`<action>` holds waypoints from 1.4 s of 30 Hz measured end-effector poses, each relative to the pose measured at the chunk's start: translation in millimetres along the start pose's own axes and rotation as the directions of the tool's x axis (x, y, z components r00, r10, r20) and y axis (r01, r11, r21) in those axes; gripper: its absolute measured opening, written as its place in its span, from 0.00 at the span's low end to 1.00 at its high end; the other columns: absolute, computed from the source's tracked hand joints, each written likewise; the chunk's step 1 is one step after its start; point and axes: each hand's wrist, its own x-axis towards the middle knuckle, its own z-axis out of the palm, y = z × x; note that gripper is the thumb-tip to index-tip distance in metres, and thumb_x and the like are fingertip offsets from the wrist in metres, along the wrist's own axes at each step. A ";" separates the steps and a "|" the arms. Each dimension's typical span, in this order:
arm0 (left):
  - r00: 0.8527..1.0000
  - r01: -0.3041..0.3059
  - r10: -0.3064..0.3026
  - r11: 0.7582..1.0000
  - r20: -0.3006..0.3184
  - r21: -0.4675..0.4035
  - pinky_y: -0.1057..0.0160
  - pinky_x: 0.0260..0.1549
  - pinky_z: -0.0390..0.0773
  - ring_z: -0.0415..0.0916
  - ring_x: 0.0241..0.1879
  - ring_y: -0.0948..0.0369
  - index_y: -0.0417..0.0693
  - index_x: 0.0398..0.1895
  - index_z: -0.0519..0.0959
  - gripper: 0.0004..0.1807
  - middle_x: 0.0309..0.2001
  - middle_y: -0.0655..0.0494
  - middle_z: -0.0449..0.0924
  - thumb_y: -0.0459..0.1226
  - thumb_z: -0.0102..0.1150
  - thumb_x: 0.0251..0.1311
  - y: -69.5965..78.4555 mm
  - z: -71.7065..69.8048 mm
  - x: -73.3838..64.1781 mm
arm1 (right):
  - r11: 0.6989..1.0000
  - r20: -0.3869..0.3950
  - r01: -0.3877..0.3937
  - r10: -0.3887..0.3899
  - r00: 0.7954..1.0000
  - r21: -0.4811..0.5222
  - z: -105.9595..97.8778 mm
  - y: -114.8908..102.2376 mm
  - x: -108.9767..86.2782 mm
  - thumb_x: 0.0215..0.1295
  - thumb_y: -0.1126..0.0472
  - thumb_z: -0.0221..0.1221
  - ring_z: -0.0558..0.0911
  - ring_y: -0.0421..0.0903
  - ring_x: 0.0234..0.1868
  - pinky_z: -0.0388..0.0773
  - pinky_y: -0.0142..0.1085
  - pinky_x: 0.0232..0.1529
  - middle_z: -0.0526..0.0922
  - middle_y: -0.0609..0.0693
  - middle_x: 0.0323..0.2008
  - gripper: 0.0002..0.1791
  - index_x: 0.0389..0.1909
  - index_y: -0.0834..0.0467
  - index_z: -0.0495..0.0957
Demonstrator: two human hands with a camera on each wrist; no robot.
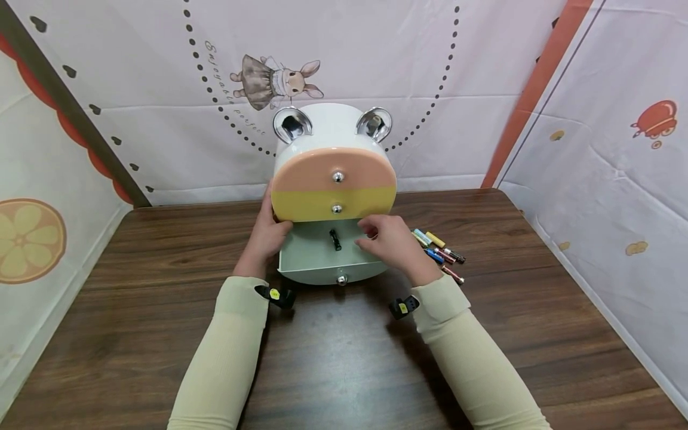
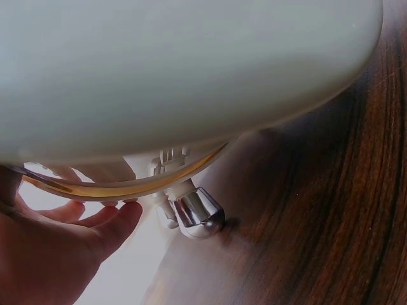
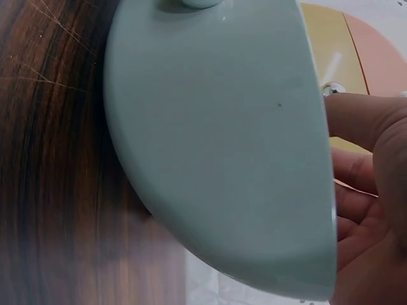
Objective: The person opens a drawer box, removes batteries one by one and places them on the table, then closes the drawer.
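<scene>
A small rounded drawer cabinet [image 1: 329, 132] with silver ears stands at the back of the table. Its bottom drawer [image 1: 309, 257], pale green with a silver knob, is pulled out. Inside lies a black battery [image 1: 335, 239]. My left hand [image 1: 267, 236] grips the cabinet's left side, thumb at the front edge; in the left wrist view its fingers [image 2: 117, 225] show beyond the drawer. Over the drawer's right part is my right hand [image 1: 395, 242], fingers bent loosely and thumb apart, nothing visible between them. The drawer front [image 3: 222, 140] hides part of that hand in the right wrist view.
Several coloured batteries [image 1: 436, 240] lie loose on the wooden table [image 1: 344, 358], right of the cabinet and close to my right wrist. A printed cloth [image 1: 355, 48] hangs behind the table, with more cloth at both sides. The upper peach and yellow drawers [image 1: 306, 203] are closed.
</scene>
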 end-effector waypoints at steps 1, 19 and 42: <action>1.000 0.000 0.000 1.000 0.000 0.000 0.54 0.55 0.58 0.53 0.64 0.56 0.75 0.77 0.39 0.59 0.77 0.57 0.45 0.15 0.43 0.48 0.1 -0.1 -0.1 | 1.000 0.004 -0.004 0.004 1.000 0.005 1.0 -0.1 1.1 0.60 0.56 0.64 0.83 0.48 0.45 0.79 0.42 0.47 0.85 0.55 0.44 0.18 0.49 0.59 0.81; 1.000 0.016 -0.016 1.000 0.008 -0.012 0.56 0.55 0.58 0.52 0.65 0.57 0.72 0.77 0.36 0.59 0.78 0.58 0.42 0.15 0.42 0.49 -0.1 -0.5 1.9 | 0.998 0.068 -0.009 0.014 0.998 -0.069 12.1 -5.2 19.1 0.59 0.55 0.64 0.79 0.47 0.41 0.75 0.41 0.46 0.83 0.52 0.38 0.16 0.43 0.61 0.80; 0.999 0.036 -0.036 0.999 -0.005 0.006 0.56 0.56 0.59 0.51 0.67 0.57 0.67 0.78 0.35 0.58 0.78 0.57 0.39 0.15 0.42 0.50 1.9 0.4 1.3 | 0.987 0.201 0.034 -0.002 0.980 -0.155 28.6 -15.9 37.7 0.57 0.51 0.66 0.58 0.43 0.23 0.57 0.37 0.28 0.57 0.43 0.18 0.19 0.21 0.54 0.66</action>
